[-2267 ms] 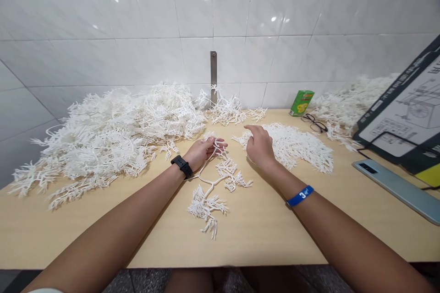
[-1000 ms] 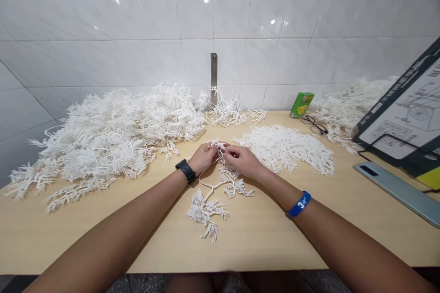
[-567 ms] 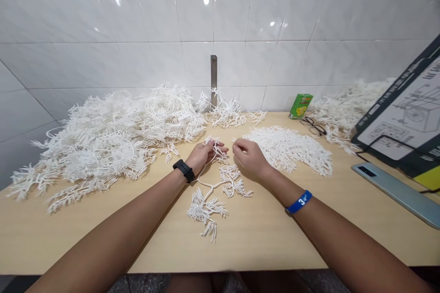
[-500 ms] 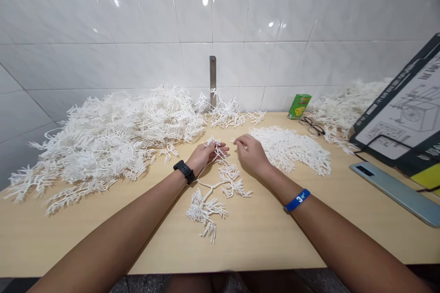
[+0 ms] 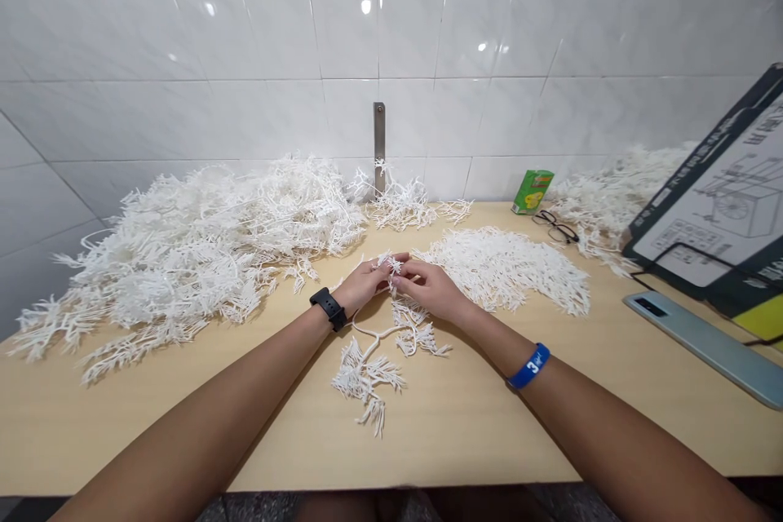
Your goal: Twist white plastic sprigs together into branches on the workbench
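A white plastic branch point(image 5: 374, 359) with several tufted twigs lies on the wooden table point(image 5: 465, 416) in front of me. My left hand point(image 5: 364, 284), with a black watch at the wrist, is closed on the branch's upper end. My right hand point(image 5: 431, 288), with a blue wristband, meets it there and pinches a tuft on the same end. A flat heap of small white pieces point(image 5: 514, 265) lies just right of my right hand. A big pile of white branches point(image 5: 201, 241) fills the table's left side.
A green carton point(image 5: 534, 190) and glasses point(image 5: 555, 226) sit at the back right by another white pile point(image 5: 612, 196). A printed board point(image 5: 722, 204) leans at the right, with a phone point(image 5: 703, 334) flat before it. A metal bracket point(image 5: 379, 147) stands on the tiled wall.
My right hand went from the flat heap to the branch end, drew away to the right half a second ago, and has now come back to pinch the branch end beside my left hand.
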The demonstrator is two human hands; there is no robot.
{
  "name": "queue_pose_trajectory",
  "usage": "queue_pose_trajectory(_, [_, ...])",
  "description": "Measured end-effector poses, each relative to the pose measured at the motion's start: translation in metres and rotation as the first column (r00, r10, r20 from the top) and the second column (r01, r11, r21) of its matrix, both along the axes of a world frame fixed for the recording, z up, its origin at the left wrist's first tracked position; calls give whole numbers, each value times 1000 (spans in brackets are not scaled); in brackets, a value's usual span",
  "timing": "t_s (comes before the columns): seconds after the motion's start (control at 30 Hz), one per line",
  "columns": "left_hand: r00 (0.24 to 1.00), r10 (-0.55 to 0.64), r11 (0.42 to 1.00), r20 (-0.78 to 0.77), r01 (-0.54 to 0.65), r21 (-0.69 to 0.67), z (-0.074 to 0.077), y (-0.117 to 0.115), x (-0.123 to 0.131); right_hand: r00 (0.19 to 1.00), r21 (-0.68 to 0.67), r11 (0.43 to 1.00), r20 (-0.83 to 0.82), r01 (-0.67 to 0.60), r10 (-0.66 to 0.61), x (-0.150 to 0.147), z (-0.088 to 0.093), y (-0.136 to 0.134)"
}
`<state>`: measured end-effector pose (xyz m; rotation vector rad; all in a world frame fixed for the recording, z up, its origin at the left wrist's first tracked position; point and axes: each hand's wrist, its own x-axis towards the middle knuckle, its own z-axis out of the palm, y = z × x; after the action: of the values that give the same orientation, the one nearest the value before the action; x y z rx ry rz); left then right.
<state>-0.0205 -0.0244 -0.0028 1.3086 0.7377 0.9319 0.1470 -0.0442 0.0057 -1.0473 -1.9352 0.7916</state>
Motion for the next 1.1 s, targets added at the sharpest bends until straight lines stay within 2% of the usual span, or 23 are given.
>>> queue_pose_trajectory(0.13, [999, 29, 999, -28, -28, 33, 2, -1, 1, 999, -19, 999, 17, 45, -45, -1, -3, 2])
queue_pose_trajectory(0.27, [997, 78, 995, -28, -76, 62, 3, -2, 4, 999, -62, 998, 51, 18, -15, -3, -4, 2])
queue_pose_trajectory(0.43, [986, 169, 984, -13, -168, 50, -4, 2, 4, 1000, -97, 995, 22, 5, -3, -4, -1, -1])
queue_pose_trajectory(0.53, [977, 215, 977, -4, -215, 8, -5, 4, 3, 1000, -85, 996, 16, 16, -15, -5, 2, -5])
queue_pose_trajectory(0.67, [941, 334, 937, 49, -326, -126, -2, 7, -1, 1000, -29, 1000, 20, -4, 4, -2, 6, -8])
queue_pose_trajectory(0.73, [949, 312, 942, 54, -302, -145, 1, 6, -2, 998, 45, 997, 30, 59, -60, 3, 6, -6])
queue_pose_trajectory(0.8, [973, 225, 968, 44, -218, -126, 3, 3, 0, 975, 132, 969, 37, 211, -217, 11, 5, -1])
queue_pose_trajectory(0.87, [987, 159, 982, 28, -155, -108, 4, -1, 2, 923, 235, 900, 33, 366, -384, 19, 3, 6])
queue_pose_trajectory(0.93, [992, 122, 988, 16, -119, -100, 5, -3, 4, 877, 293, 841, 14, 455, -480, 24, 3, 11])
queue_pose_trajectory(1.0, [996, 92, 992, 5, -92, -86, 3, -3, 5, 887, 259, 859, 15, 441, -461, 25, 4, 11])
queue_pose_trajectory(1.1, [994, 77, 997, -72, -78, 1, -1, -1, 4, 966, 126, 959, 22, 252, -257, 17, 6, 7])
